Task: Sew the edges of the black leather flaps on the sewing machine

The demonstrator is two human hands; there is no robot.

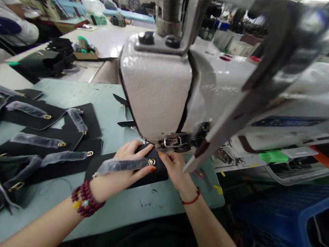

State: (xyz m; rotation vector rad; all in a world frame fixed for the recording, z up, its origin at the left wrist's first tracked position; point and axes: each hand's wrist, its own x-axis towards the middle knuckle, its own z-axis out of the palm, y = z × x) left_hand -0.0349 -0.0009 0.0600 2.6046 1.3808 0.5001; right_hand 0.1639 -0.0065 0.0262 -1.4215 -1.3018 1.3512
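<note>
A black leather panel (144, 171) is being held flat on the pale green table (108, 99), its far edge tucked right under the head of the sewing machine (156, 96). The left hand (125, 168) is laid open across the panel, palm down and fingers spread, pressing on a plastic-wrapped strap (120, 165) that ends at a gold buckle (151, 162). The right hand (174, 166) is set at the panel's right end, fingertips pinched on the edge just below the presser foot (172, 141); how firmly the edge is gripped cannot be told.

The step in hand is judged to be the lining-up of the piece at the needle, just before or at the start of a seam. The needle itself is hidden behind the machine head. What is called for next, by this reading, is a steady, straight feed, with the buckle and the fingertips kept out from under the foot.

To the left, more black panels (46, 133) with wrapped straps are spread over the table, well apart from the hands. A red cord bracelet (190, 200) is worn on the right wrist, dark beads (86, 199) on the left.
</note>
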